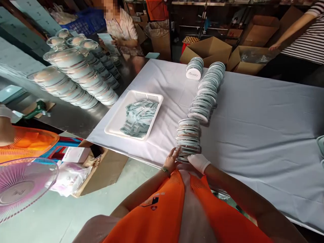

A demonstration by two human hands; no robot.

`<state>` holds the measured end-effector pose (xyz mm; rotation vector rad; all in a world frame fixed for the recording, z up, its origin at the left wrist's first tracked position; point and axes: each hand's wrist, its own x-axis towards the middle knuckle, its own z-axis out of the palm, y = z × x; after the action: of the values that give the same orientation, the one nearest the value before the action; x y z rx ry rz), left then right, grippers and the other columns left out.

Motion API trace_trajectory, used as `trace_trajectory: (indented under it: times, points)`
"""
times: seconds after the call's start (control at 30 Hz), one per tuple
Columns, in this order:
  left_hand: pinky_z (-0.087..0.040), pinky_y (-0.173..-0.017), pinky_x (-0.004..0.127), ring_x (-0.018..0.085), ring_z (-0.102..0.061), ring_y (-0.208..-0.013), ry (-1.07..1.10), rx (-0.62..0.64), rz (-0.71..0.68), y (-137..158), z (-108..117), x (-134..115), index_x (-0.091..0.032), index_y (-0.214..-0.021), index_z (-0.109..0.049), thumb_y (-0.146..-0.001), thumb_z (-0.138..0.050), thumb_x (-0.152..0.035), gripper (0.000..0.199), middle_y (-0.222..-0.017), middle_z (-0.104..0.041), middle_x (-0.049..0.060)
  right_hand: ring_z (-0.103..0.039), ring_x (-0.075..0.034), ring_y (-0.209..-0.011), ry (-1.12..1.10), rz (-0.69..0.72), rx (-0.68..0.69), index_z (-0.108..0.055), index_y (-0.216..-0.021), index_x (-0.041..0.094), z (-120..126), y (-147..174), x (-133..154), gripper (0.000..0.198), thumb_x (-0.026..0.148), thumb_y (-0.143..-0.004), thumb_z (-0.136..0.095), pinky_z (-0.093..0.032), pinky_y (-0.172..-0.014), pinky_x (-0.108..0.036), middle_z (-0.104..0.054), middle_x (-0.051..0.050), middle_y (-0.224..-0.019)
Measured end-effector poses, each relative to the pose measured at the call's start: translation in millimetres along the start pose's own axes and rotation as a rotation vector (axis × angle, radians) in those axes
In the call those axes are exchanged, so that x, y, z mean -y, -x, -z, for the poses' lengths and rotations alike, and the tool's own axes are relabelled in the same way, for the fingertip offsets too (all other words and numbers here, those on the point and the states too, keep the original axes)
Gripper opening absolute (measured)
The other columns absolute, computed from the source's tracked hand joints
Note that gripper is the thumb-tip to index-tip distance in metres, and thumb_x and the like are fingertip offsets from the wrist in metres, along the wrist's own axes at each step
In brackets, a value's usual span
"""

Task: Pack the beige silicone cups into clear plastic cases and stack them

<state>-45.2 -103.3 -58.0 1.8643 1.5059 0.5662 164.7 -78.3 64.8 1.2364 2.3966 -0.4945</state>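
Note:
A row of round, flat cases (188, 135) with pale and silvery rims lies on the white-covered table, close to my body. My bare left hand (171, 159) is against the left side of its near end, fingers laid along the cases. On the opposite side, my right hand (199, 162) in a white glove grips the nearest cases, its fingertips partly hidden. Beyond, a longer line of similar cases (208, 88) runs towards the far edge. A short separate group (194, 69) stands beside its far end, its front face printed with lettering.
Left of the row sits a white plastic basket (108, 125) holding many small printed sachets. Tall stacks of clear-lidded round containers (76, 71) stand on the metal table. Open cardboard boxes (207, 50) line the far edge. Co-workers are at far left, back and right.

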Motion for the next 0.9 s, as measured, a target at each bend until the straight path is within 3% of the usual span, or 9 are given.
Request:
trace_trajectory:
  times: [0.13,0.3,0.43,0.53,0.63,0.7,0.77,0.83,0.9]
  points:
    - [-0.058,-0.107,0.045,0.030,-0.063,-0.135,-0.026,0.028,0.016,0.7,-1.8,-1.7,-0.037,-0.164,-0.038,-0.089,-0.074,-0.021,0.084,-0.163,-0.044,0.012,-0.076,-0.032,-0.106,0.015,0.027,0.015,-0.071,-0.124,0.012,-14.7,3.6,-9.4,0.035,0.014,-0.107,-0.041,-0.060,-0.086,-0.040,-0.076,-0.014,-0.114]
    - [-0.059,-0.104,0.042,0.028,-0.067,-0.127,-0.041,0.057,0.049,2.1,-2.7,-2.7,-0.037,-0.166,-0.035,-0.089,-0.074,-0.025,0.087,-0.158,-0.048,0.012,-0.075,-0.028,-0.098,0.048,-0.021,-0.130,-0.074,-0.117,0.014,-48.5,4.6,-26.1,0.042,0.039,-0.112,-0.040,-0.051,-0.074,-0.031,-0.076,-0.014,-0.106]
    - [-0.060,-0.103,0.042,0.029,-0.065,-0.129,-0.067,0.055,0.061,1.0,3.5,-0.9,-0.038,-0.165,-0.036,-0.088,-0.072,-0.020,0.087,-0.160,-0.046,0.012,-0.073,-0.026,-0.092,-0.031,0.048,-0.222,-0.076,-0.112,0.014,-63.4,-11.9,-30.7,0.049,0.059,-0.102,-0.058,-0.049,-0.074,-0.031,-0.077,-0.013,-0.099]
    - [-0.060,-0.102,0.040,0.028,-0.066,-0.128,-0.093,0.079,0.045,2.0,6.4,-0.6,-0.039,-0.164,-0.039,-0.087,-0.072,-0.016,0.086,-0.160,-0.047,0.011,-0.074,-0.028,-0.093,-0.063,0.056,-0.162,-0.077,-0.113,0.017,-60.0,-10.8,-24.9,0.031,0.034,-0.106,-0.052,-0.052,-0.077,-0.033,-0.078,-0.012,-0.099]
    - [-0.062,-0.098,0.039,0.028,-0.067,-0.126,-0.118,0.096,0.045,3.2,5.8,-5.0,-0.040,-0.165,-0.037,-0.088,-0.074,-0.022,0.087,-0.158,-0.048,0.010,-0.076,-0.035,-0.096,-0.042,-0.116,-0.002,-0.077,-0.114,0.013,-47.8,8.2,-12.6,0.037,0.011,-0.102,-0.043,-0.055,-0.076,-0.040,-0.077,-0.017,-0.103]
    - [-0.063,-0.094,0.039,0.029,-0.068,-0.124,-0.148,0.110,0.056,2.6,5.7,-9.6,-0.040,-0.167,-0.031,-0.087,-0.078,-0.030,0.093,-0.155,-0.051,0.011,-0.076,-0.035,-0.092,-0.042,-0.135,0.038,-0.077,-0.112,0.011,-37.1,23.2,-9.7,0.038,0.006,-0.099,-0.043,-0.055,-0.075,-0.041,-0.077,-0.019,-0.101]
    - [-0.063,-0.091,0.039,0.031,-0.067,-0.124,-0.193,0.129,0.062,1.1,6.9,-14.5,-0.041,-0.168,-0.030,-0.087,-0.079,-0.041,0.095,-0.152,-0.053,0.011,-0.076,-0.031,-0.085,-0.123,-0.039,-0.110,-0.078,-0.107,0.014,-24.6,30.3,-20.3,0.033,0.014,-0.102,-0.046,-0.055,-0.074,-0.038,-0.078,-0.015,-0.094]
    - [-0.063,-0.090,0.041,0.033,-0.065,-0.127,-0.246,0.139,0.066,-1.1,8.0,-19.4,-0.042,-0.167,-0.032,-0.087,-0.078,-0.050,0.093,-0.150,-0.054,0.011,-0.075,-0.026,-0.085,-0.297,0.018,-0.464,-0.078,-0.103,0.020,-10.8,20.7,-47.4,0.033,0.030,-0.107,-0.046,-0.056,-0.080,-0.036,-0.078,-0.010,-0.092]
    - [-0.059,-0.100,0.050,0.039,-0.059,-0.136,-0.311,0.108,0.044,-5.1,7.4,-24.5,-0.040,-0.166,-0.037,-0.082,-0.081,-0.059,0.096,-0.156,-0.051,0.015,-0.073,-0.025,-0.104,-0.486,-0.020,-0.886,-0.075,-0.117,0.020,1.5,-8.4,-83.5,0.036,0.041,-0.106,-0.047,-0.056,-0.099,-0.038,-0.077,-0.011,-0.113]
